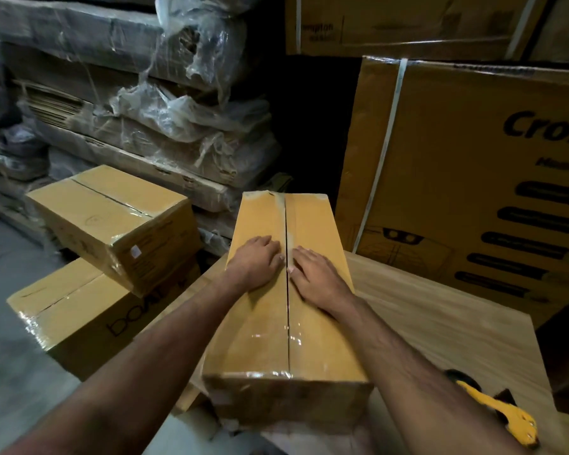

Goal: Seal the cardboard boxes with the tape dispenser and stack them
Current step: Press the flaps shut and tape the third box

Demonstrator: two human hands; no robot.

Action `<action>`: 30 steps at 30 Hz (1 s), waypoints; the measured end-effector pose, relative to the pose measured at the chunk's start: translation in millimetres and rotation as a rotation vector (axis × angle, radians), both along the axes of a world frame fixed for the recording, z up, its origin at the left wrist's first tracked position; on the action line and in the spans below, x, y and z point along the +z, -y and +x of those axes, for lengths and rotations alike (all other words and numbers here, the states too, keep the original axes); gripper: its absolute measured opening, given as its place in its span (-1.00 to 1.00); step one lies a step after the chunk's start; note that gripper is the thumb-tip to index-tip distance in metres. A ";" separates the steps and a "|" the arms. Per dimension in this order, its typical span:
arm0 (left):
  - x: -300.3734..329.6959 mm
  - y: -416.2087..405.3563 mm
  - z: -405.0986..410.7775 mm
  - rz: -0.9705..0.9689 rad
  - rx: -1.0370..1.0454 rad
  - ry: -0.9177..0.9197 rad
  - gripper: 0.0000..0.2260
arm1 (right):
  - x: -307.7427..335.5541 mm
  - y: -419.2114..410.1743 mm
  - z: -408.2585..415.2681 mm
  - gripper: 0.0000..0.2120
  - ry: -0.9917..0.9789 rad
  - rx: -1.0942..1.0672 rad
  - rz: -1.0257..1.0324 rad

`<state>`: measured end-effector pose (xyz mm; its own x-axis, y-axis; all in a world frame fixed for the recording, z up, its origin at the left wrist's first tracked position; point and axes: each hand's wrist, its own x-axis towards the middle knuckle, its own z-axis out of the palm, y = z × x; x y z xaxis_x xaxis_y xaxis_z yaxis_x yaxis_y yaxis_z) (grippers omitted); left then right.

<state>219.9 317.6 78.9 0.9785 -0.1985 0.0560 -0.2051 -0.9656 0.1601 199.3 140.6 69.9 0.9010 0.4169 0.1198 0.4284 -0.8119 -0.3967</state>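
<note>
A long cardboard box lies on the wooden table in front of me, clear tape running along its centre seam. My left hand presses flat on the left flap beside the seam. My right hand presses flat on the right flap, fingers straight and touching the tape. The yellow and black tape dispenser lies on the table at the lower right, partly hidden by my right forearm. Two taped boxes are stacked on the floor at the left: an upper one skewed on a lower one.
Large printed cartons stand behind the table at the right. Plastic-wrapped bundles of flat cardboard are piled at the back left. Grey floor shows at the lower left.
</note>
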 end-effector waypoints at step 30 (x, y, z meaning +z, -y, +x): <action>-13.9 -27.7 334.9 0.012 -0.144 -0.040 -0.66 | 4.4 -54.6 341.3 -0.62 -0.110 -0.179 -0.245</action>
<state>554.9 345.4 64.9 0.9411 -0.3379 0.0141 -0.3357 -0.9284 0.1596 540.6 195.2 74.3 0.9647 0.2549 -0.0666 0.2355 -0.9476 -0.2159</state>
